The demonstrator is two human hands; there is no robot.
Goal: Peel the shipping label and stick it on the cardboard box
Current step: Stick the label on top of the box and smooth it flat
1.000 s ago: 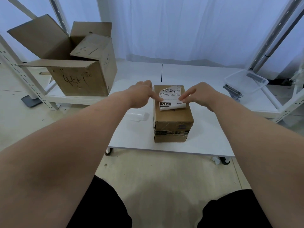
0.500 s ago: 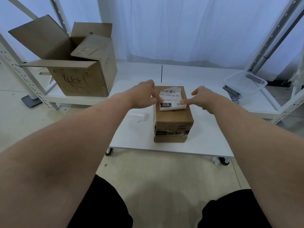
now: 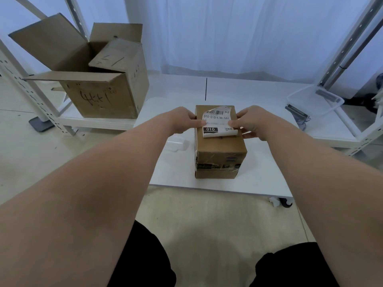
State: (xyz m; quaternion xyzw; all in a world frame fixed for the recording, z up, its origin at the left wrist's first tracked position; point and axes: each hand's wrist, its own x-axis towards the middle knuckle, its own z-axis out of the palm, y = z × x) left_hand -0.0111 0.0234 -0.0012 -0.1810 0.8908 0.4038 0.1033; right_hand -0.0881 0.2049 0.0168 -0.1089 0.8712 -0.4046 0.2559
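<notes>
A small brown cardboard box (image 3: 219, 150) stands on a low white table (image 3: 259, 179). On its top lies the white shipping label (image 3: 216, 118) with a barcode and "010". The label's far left corner and near right corner curl up off the cardboard. My left hand (image 3: 182, 121) is at the label's left edge, thumb on the paper, fingers curled at the box's left side. My right hand (image 3: 251, 123) holds the label's right edge the same way, thumb on top and fingers down the box's right side.
A pale, see-through scrap (image 3: 176, 143) lies on the table left of the box. A large open carton (image 3: 103, 96) sits on a low shelf at the left. A clear plastic bin (image 3: 315, 100) stands at the right, between white rack posts.
Both hands shifted from pointing index fingers on the label's middle to its left and right edges, thumbs on top. The label's near right corner has curled up.
</notes>
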